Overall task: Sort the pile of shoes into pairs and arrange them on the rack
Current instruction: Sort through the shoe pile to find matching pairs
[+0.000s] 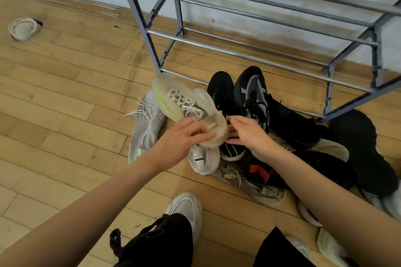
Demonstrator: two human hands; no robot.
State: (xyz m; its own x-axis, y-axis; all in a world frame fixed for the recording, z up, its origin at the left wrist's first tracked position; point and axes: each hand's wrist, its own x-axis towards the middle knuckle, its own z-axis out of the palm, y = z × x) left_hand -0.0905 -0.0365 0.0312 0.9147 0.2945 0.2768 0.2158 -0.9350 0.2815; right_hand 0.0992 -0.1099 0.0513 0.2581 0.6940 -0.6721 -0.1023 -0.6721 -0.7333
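A pile of shoes lies on the wooden floor in front of a grey metal rack [249,19] whose bars hold nothing. My left hand [180,136] grips the heel of a cream sneaker with white laces and a yellow-green stripe [184,104], lifted above the pile. My right hand [247,130] hovers just right of that heel, fingers loosely extended, over a black sneaker with green stripes [221,93]. A black and grey sneaker [251,91] leans beside it. A white knit sneaker [145,123] lies at the pile's left.
More black shoes [358,147] and a grey sneaker with lettering [260,188] fill the pile's right side. My own white shoes [186,208] stand on the floor below. A round white object [23,28] sits at the far left by the wall.
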